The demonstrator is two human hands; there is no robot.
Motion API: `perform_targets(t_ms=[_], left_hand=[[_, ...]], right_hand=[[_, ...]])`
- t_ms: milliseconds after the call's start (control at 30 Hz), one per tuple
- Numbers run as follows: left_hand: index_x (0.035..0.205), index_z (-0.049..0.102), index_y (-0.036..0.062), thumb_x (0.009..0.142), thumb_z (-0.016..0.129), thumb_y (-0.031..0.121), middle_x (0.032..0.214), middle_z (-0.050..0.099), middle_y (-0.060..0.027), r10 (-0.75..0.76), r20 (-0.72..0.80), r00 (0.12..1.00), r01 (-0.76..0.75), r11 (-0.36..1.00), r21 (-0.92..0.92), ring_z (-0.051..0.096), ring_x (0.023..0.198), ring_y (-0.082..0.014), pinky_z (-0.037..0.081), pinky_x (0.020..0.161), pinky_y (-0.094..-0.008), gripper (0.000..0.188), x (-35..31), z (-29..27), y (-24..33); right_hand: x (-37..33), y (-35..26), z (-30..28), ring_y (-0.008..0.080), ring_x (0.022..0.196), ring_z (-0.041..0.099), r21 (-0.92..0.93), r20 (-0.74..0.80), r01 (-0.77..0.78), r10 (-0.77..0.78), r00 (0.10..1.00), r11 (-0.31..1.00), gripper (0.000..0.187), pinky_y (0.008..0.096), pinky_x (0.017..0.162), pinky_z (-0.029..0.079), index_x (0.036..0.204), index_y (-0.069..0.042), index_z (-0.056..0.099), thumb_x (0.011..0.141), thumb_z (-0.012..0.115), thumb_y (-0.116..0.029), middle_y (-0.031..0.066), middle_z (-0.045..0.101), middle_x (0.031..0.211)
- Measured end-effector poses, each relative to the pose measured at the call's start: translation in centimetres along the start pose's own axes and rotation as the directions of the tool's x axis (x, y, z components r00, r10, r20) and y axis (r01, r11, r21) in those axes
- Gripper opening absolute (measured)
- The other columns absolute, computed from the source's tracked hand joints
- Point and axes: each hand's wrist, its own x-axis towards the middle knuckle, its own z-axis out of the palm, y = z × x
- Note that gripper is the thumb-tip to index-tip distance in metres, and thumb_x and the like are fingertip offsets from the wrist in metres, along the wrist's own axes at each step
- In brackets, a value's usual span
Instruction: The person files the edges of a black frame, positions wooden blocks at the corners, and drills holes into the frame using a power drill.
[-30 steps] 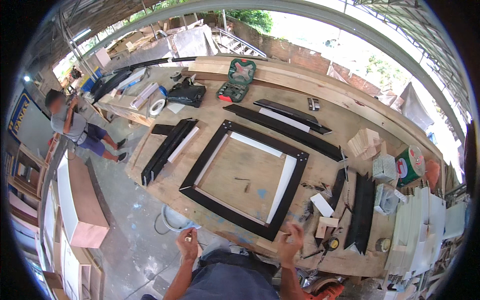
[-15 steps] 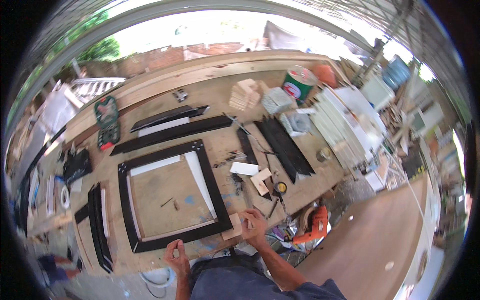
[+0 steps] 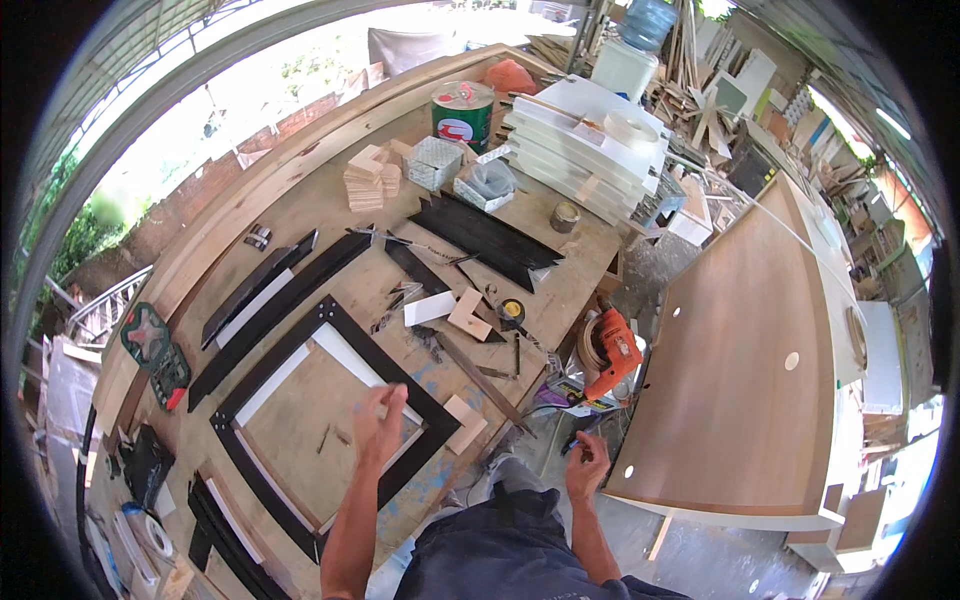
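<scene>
A black mitred frame [image 3: 262, 470] with white inner strips lies on the workbench. Above its near right side is my left hand [image 3: 378, 425], fingers drawn together; whatever may be in them is hidden. My right hand [image 3: 588, 466] is past the bench edge, its fingers curled in, with something small and dark by the fingertips that I cannot make out. Under the frame's near right corner sits a light plywood corner piece [image 3: 466, 425]. An orange power drill [image 3: 612, 355] stands off the bench edge, beyond my right hand.
Black mitred strips [image 3: 485, 240] lie across the bench. A wooden L-piece [image 3: 468, 314], a tape measure [image 3: 513, 309] and a long thin bar [image 3: 485, 375] are near the right edge. Farther back are stacked wood corners [image 3: 365, 185] and a can [image 3: 463, 115]. A large wooden panel [image 3: 740, 350] fills the right.
The view has turned right. My right hand has left the plywood corner piece and moved right, off the bench. My left hand has moved over the frame.
</scene>
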Motion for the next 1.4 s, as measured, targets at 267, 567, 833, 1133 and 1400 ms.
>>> perform_targets(t_ms=[267, 567, 833, 1133, 1400], left_hand=[[0.089, 0.07, -0.0066, 0.095, 0.066, 0.021, 0.076, 0.067, -0.0218, 0.18, 0.2, 0.963, -0.191, 0.981, 0.034, 0.068, 0.072, -0.0301, 0.049, 0.068, -0.0414, 0.028, 20.3, 10.6, 4.1], [0.092, 0.074, 0.0014, 0.086, 0.058, 0.007, 0.098, 0.072, -0.0241, 0.131, 0.296, 0.946, -0.28, 0.792, 0.543, 0.066, 0.104, -0.0427, 0.051, 0.092, -0.0507, 0.018, 43.2, 23.2, 1.1], [0.122, 0.066, 0.0015, 0.08, 0.06, -0.001, 0.135, 0.063, -0.0149, 0.281, 0.496, 0.822, -0.568, 0.469, 0.676, 0.056, 0.128, -0.0358, 0.045, 0.11, -0.0452, 0.043, 49.6, 23.5, -1.4], [0.132, 0.066, 0.0061, 0.081, 0.057, -0.007, 0.127, 0.067, -0.0234, 0.165, 0.3, 0.94, -0.323, 0.719, 0.616, 0.065, 0.115, -0.041, 0.053, 0.099, -0.0458, 0.053, 55.0, 24.0, 0.6], [0.127, 0.071, 0.0112, 0.077, 0.063, -0.006, 0.115, 0.07, -0.027, 0.043, 0.246, 0.968, -0.212, 0.662, 0.718, 0.068, 0.108, -0.0413, 0.053, 0.097, -0.0486, 0.054, 58.0, 26.1, -4.3]], right_hand=[[16.1, 3.4, 6.4, 0.0209, 0.081, 0.065, 0.057, 0.064, 0.015, -0.019, 0.998, 0.998, 0.023, 0.0307, 0.07, 0.052, 0.104, 0.002, 0.072, 0.084, 0.062, 0.005, 0.0115, 0.067, 0.095], [33.1, 5.7, 18.4, 0.0291, 0.084, 0.069, -0.116, 0.16, 0.185, -0.166, 0.973, 0.976, 0.021, 0.038, 0.074, 0.055, 0.104, -0.004, 0.072, 0.084, 0.065, -0.004, 0.0122, 0.068, 0.097], [33.9, 6.3, 18.8, 0.0328, 0.084, 0.068, -0.233, 0.219, 0.19, -0.139, 0.966, 0.954, 0.027, 0.042, 0.071, 0.055, 0.106, -0.009, 0.069, 0.08, 0.065, -0.009, 0.0116, 0.066, 0.099], [34.4, 6.7, 18.8, 0.0344, 0.084, 0.065, -0.214, 0.228, 0.222, -0.172, 0.958, 0.951, 0.027, 0.0415, 0.071, 0.053, 0.105, -0.005, 0.066, 0.079, 0.062, -0.003, 0.014, 0.064, 0.096], [33.7, 6.8, 18.9, 0.0346, 0.084, 0.067, -0.17, 0.276, 0.113, -0.063, 0.959, 0.979, 0.023, 0.0428, 0.069, 0.054, 0.105, -0.006, 0.067, 0.082, 0.064, -0.008, 0.0136, 0.065, 0.097]])
